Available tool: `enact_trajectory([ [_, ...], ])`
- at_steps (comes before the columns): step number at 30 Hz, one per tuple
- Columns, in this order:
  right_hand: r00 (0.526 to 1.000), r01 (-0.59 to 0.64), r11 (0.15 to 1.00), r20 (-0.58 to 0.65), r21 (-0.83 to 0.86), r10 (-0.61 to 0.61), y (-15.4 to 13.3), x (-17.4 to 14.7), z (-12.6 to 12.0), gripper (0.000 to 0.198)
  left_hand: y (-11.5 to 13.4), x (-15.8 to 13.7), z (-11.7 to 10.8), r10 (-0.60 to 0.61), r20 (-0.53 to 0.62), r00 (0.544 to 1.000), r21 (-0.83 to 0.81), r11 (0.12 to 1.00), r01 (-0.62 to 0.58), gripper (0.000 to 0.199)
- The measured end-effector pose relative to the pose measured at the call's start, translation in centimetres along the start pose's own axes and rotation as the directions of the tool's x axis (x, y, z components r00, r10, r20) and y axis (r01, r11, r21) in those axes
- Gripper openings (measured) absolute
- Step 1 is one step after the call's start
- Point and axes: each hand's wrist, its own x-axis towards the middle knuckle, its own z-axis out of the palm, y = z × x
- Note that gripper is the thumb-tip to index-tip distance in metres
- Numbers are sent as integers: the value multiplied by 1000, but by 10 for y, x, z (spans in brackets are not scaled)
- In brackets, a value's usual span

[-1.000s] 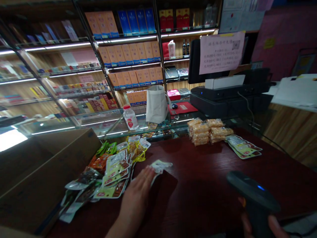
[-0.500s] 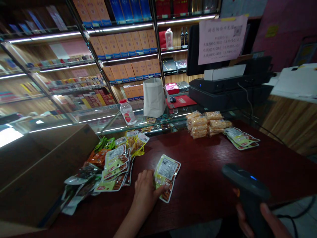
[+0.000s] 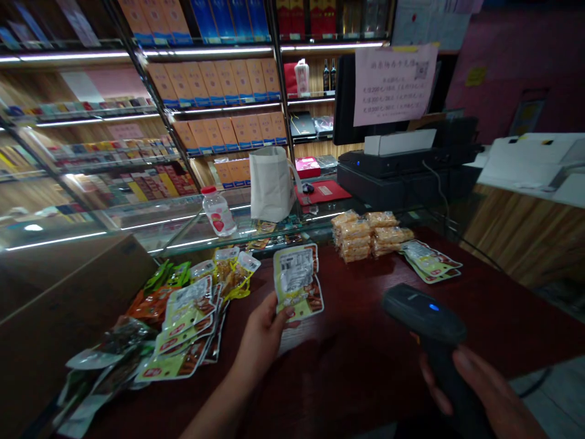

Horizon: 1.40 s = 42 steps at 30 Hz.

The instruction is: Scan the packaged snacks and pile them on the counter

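Between thumb and fingers, my left hand (image 3: 264,329) pinches a green-and-white snack packet (image 3: 297,281) by its lower left corner, raised a little above the dark red table. The side with the printed label and barcode faces me. My right hand (image 3: 475,384) is wrapped round the handle of a black barcode scanner (image 3: 425,323), whose blue light is lit; its head points left toward the packet, some distance apart from it. Left of my left hand lies a fanned pile of similar packets (image 3: 187,323), beside yellow, orange and green snack bags (image 3: 228,268).
An open cardboard box (image 3: 82,286) stands at the left. Behind the table, a glass counter bears a bottle (image 3: 218,213) and a white bag (image 3: 272,186). Stacked wrapped snacks (image 3: 361,235) and a few flat packets (image 3: 429,261) lie at the right, before a monitor (image 3: 345,100).
My left hand has lifted the packet off the table and tilted it upright toward me. The scanner in my right hand has shifted left, and the camera view has turned slightly.
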Motion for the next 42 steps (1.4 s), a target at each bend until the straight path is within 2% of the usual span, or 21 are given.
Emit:
enact_trajectory([
  [2, 998, 63, 998, -10, 15, -63, -21, 15, 0, 50, 0, 12, 4, 0, -42, 999, -59, 998, -3, 44],
  [5, 991, 100, 995, 87, -24, -98, -52, 42, 5, 47, -12, 28, 9, -33, -80, 996, -79, 997, 27, 45],
  [8, 965, 179, 983, 203, -45, -166, -68, 74, 15, 43, -32, 39, 15, -75, -100, 992, -88, 994, 67, 44],
  [11, 925, 159, 987, 354, -30, -138, -65, 106, 27, 43, -47, 43, 17, -92, -125, 988, -60, 995, 85, 40],
  [15, 897, 68, 997, 435, 22, -71, -44, 133, 38, 45, -52, 44, 17, -103, -144, 984, 15, 994, 106, 35],
  [19, 876, 32, 997, 477, 75, -64, -33, 139, 34, 40, -51, 45, 17, -127, -156, 980, 64, 988, 138, 35],
  [24, 882, -83, 991, 471, 101, 26, -40, 138, 22, 47, -50, 46, 19, -160, -145, 976, 118, 977, 178, 35],
  [29, 883, -183, 951, 467, 249, 48, -42, 138, 18, 49, -48, 44, 18, -99, -109, 989, 277, 952, 126, 30],
  [33, 851, -219, 919, 524, 328, 15, -40, 138, 15, 49, -47, 41, 17, -73, -104, 992, 414, 904, 110, 27],
  [37, 827, -227, 919, 563, 323, 6, -40, 138, 13, 44, -43, 40, 18, -72, -97, 993, 446, 889, 108, 27],
  [42, 831, -260, 917, 554, 303, 53, -40, 139, 14, 43, -38, 42, 18, -68, -118, 991, 539, 833, 122, 25],
])
